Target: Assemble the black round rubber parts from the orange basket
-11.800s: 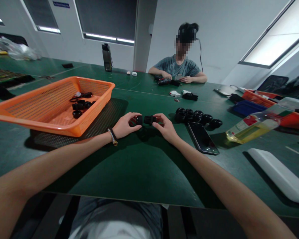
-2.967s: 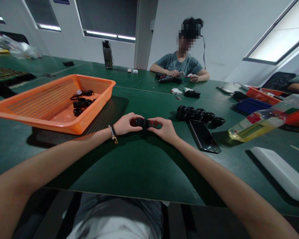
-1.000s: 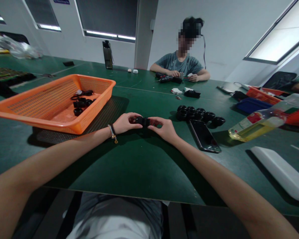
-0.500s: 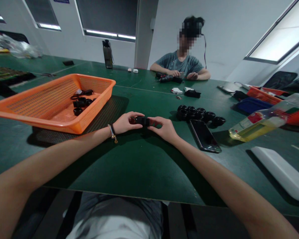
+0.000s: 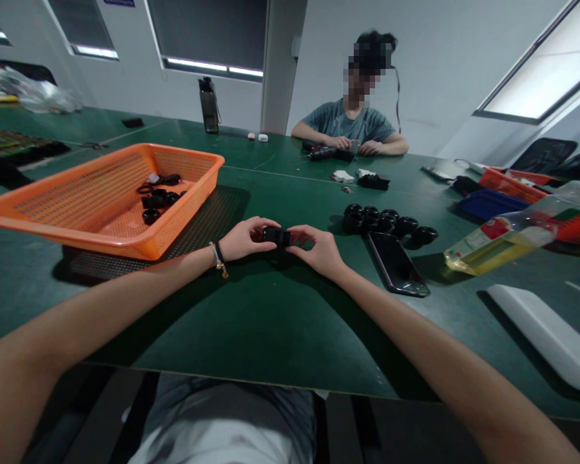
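Note:
A small black part (image 5: 276, 236), roughly cylindrical, is held just above the green table (image 5: 270, 322). My left hand (image 5: 246, 238) pinches its left end between thumb and fingers, and my right hand (image 5: 316, 248) pinches its right end. Whether it is one piece or two joined together I cannot tell. To the left stands an orange mesh basket (image 5: 183, 222) with several black parts (image 5: 157, 203) and a dark cord inside. Several glossy black round parts (image 5: 386, 222) sit grouped to the right of my right hand.
A phone (image 5: 399, 264) lies right of my right forearm. Beyond it are a tilted bottle of yellow liquid (image 5: 502, 238) and a white slab-like object (image 5: 546, 335). Across the table sits a person (image 5: 352, 125), with a power drill (image 5: 321, 153) before them. A dark bottle (image 5: 209, 106) stands at the back.
The black part has turned slightly between my fingers, while both hands stay in nearly the same place. The person opposite has shifted one hand a little.

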The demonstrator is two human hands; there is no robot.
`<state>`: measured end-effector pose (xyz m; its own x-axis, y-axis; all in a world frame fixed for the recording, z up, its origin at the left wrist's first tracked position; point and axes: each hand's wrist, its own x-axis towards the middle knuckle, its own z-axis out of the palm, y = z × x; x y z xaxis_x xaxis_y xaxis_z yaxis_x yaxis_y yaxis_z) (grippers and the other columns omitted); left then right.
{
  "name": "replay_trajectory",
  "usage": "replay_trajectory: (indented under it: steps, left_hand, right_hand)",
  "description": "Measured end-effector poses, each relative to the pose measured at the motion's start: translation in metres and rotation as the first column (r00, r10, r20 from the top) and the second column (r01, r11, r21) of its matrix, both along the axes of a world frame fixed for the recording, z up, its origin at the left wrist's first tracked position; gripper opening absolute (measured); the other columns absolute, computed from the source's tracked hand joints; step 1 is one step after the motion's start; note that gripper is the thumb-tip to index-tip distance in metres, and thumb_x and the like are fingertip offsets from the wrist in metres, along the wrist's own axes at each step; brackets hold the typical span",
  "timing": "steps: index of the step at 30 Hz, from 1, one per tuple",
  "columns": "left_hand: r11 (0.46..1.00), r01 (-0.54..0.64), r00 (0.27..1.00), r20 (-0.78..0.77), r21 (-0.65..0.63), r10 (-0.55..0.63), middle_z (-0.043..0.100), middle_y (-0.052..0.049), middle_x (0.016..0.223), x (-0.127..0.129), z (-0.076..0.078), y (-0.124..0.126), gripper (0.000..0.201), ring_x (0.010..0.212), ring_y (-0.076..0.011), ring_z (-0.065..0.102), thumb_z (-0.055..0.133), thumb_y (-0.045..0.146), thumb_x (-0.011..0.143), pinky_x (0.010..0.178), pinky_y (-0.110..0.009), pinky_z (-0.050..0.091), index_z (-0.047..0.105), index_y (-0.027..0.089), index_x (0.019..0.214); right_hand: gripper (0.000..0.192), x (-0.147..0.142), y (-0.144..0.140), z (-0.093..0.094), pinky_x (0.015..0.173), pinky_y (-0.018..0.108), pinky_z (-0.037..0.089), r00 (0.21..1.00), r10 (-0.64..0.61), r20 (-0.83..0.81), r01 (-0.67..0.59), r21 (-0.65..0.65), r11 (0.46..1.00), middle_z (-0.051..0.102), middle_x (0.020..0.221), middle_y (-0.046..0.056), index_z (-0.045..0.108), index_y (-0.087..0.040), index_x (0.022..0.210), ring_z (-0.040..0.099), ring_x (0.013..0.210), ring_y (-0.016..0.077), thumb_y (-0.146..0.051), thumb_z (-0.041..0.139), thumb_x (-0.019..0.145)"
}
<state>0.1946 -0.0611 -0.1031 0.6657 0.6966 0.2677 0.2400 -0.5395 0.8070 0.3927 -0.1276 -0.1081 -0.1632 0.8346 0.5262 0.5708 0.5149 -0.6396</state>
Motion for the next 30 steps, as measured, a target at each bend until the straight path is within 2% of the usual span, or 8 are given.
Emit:
replay_trajectory:
  steps: [15,30]
  left_hand:
    - [1.0,0.008,1.0,0.019,-0.006,-0.007,0.06,-0.006,0.096,-0.0002,-0.0011,0.001,0.045,0.075,-0.014,0.058,0.067,0.035,0.066,0.071,-0.031,0.049,0.058,0.015,0.106]
    - [1.0,0.0,1.0,0.008,-0.01,0.0,0.061,-0.006,0.096,-0.0001,0.0,0.0004,0.046,0.075,-0.0143,0.058,0.067,0.037,0.066,0.072,-0.031,0.049,0.058,0.015,0.106]
  right_hand:
    - [0.026,-0.0006,0.0012,-0.0002,0.068,0.03,0.051,1.0,-0.018,-0.003,0.018,-0.03,0.999,0.069,0.076,0.001,0.066,-0.019,0.093,0.062,0.068,0.0151,-0.022,0.067,0.068]
    - [0.028,0.0003,0.0007,0.0005,0.068,0.031,0.051,0.999,-0.018,0.027,0.018,-0.011,1.0,0.07,0.08,0.003,0.067,-0.018,0.097,0.063,0.069,0.0156,-0.024,0.066,0.069]
